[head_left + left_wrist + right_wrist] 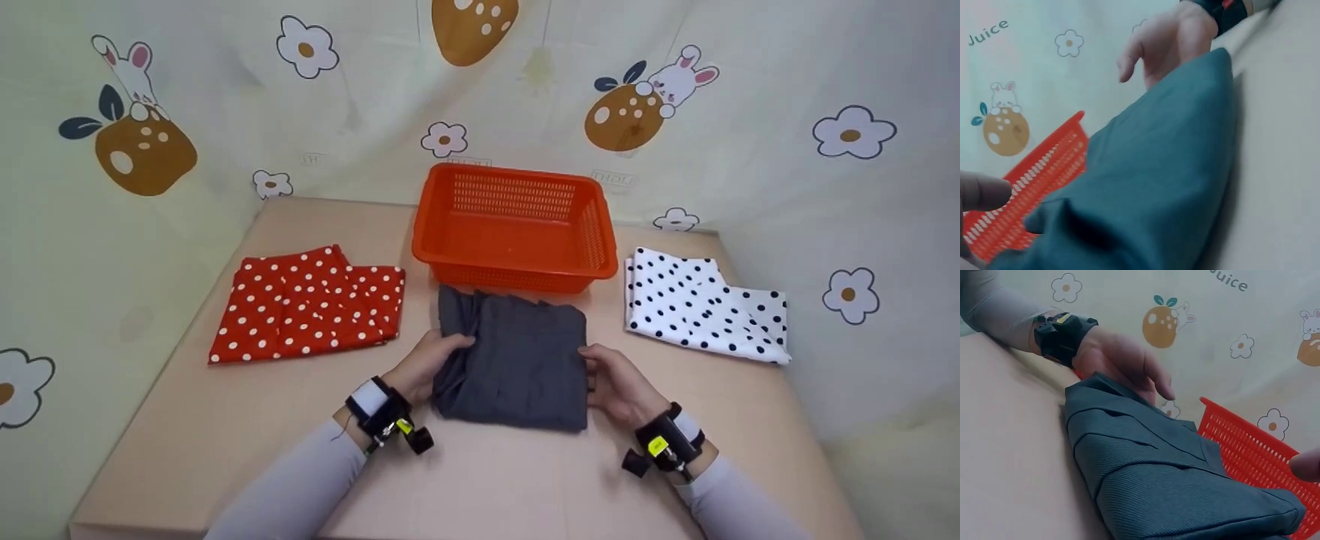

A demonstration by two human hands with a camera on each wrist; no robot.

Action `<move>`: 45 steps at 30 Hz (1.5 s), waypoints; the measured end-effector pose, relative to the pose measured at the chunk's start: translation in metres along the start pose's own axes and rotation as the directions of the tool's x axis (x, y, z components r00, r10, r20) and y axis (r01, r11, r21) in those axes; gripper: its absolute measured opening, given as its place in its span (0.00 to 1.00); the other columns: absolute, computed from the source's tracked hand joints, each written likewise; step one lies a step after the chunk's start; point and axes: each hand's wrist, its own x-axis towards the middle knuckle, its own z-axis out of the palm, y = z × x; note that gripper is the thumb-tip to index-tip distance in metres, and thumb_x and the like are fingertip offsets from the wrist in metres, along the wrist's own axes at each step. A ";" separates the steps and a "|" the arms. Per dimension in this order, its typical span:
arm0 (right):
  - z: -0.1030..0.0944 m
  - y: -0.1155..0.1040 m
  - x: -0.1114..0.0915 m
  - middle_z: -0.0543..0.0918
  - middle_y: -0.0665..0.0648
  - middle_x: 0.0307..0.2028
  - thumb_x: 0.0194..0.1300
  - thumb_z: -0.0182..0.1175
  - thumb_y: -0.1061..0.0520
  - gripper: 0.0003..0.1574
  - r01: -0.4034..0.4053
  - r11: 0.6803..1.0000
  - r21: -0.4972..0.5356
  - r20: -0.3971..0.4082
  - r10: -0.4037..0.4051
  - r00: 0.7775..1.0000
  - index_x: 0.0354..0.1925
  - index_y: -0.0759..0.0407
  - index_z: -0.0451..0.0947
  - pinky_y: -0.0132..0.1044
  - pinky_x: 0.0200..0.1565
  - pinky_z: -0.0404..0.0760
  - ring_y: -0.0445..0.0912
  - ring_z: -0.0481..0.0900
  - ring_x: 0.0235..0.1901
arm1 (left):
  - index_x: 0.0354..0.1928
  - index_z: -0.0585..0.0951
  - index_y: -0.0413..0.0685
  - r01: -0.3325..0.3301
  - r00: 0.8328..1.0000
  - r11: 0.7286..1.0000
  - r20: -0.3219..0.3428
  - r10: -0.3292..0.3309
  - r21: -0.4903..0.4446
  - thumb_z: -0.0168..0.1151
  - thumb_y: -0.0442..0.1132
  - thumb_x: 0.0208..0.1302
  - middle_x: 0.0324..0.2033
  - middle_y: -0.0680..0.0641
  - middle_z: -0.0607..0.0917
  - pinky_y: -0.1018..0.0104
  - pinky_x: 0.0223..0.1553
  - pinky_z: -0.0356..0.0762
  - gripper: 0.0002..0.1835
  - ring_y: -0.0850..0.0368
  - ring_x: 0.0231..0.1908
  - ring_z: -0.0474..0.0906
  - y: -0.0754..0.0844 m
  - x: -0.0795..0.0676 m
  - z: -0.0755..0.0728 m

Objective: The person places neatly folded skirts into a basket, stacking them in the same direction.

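A folded dark grey piece of cloth [525, 360] lies in several layers on the table in front of the basket. My left hand [427, 364] is at its left side, the thumb reaching over the edge. At the right side is my right hand [622, 382], its thumb tip right at the edge and its fingers low beside the layers. In the right wrist view the left hand [1123, 365] has its thumb held off the cloth [1145, 461]. The left wrist view shows the right hand [1171, 45] with its thumb spread, part of its fingers hidden behind the cloth [1157, 152].
An orange-red plastic basket [517, 279] with nothing in it stands behind the grey cloth. Folded red cloth with white dots [307, 304] lies to the left, folded white cloth with black dots [705, 304] to the right. A printed curtain [360, 97] encloses the table [300, 420].
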 end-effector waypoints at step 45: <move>0.027 -0.034 -0.037 0.77 0.54 0.69 0.77 0.53 0.68 0.43 0.282 0.958 -0.051 0.252 -0.261 0.932 0.81 0.60 0.48 0.41 0.68 0.81 0.46 0.80 0.64 | 0.74 0.65 0.41 -0.145 0.983 0.979 0.136 0.125 0.145 0.67 0.30 0.67 0.66 0.41 0.80 0.60 0.68 0.78 0.36 0.53 0.61 0.81 0.030 -0.027 0.022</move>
